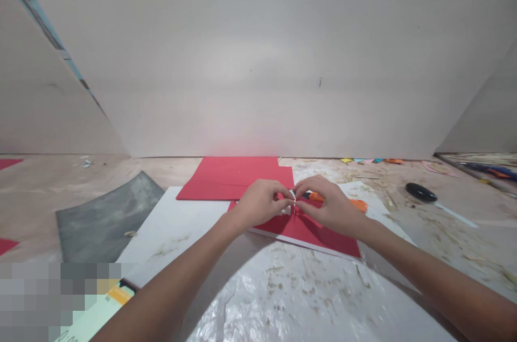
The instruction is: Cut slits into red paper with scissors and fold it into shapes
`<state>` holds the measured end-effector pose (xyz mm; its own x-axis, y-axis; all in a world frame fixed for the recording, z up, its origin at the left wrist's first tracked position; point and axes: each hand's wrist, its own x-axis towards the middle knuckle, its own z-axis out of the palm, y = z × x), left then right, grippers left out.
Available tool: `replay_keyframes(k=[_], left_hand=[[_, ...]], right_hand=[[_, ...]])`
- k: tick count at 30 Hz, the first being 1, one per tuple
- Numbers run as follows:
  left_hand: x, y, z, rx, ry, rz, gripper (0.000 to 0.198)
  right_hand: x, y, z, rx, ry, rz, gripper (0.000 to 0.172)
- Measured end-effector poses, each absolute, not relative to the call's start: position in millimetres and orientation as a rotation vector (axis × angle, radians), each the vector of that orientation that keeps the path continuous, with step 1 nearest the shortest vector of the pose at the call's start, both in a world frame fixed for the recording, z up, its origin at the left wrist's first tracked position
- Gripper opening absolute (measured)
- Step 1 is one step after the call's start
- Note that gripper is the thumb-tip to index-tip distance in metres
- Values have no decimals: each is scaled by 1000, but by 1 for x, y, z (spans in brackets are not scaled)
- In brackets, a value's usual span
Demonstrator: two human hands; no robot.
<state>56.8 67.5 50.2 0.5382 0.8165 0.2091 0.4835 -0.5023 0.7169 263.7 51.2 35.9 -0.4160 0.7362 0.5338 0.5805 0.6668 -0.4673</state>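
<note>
My left hand [262, 203] and my right hand [329, 206] meet at the middle, each closed in a pinch. Between their fingertips is a small, thin white piece [294, 200], too small to make out fully. Below them lies a red sheet [335, 239] with a white edge along its near side. Partly behind my right hand is an orange and black tool [358, 205], perhaps a cutter; my fingers hide part of it. A small white bit [286, 211] shows just beneath my left fingertips.
More red sheets [230, 175] lie behind my left hand. A dark grey sheet [105, 218] is at left, a phone-like screen [97, 309] at lower left. At right lies a black oval object [421, 192] with a pale stick. A white board [258, 62] stands behind.
</note>
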Motion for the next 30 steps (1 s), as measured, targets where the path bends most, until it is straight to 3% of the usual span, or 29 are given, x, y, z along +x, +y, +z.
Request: replay_keyframes(k=[17, 30], left_hand=[[54, 72, 45, 2451, 931, 626, 25], [55, 72, 46, 2346, 883, 600, 33]], right_hand=[[267, 55, 28, -885, -2264, -16, 13], [260, 48, 30, -957, -2221, -2, 10]])
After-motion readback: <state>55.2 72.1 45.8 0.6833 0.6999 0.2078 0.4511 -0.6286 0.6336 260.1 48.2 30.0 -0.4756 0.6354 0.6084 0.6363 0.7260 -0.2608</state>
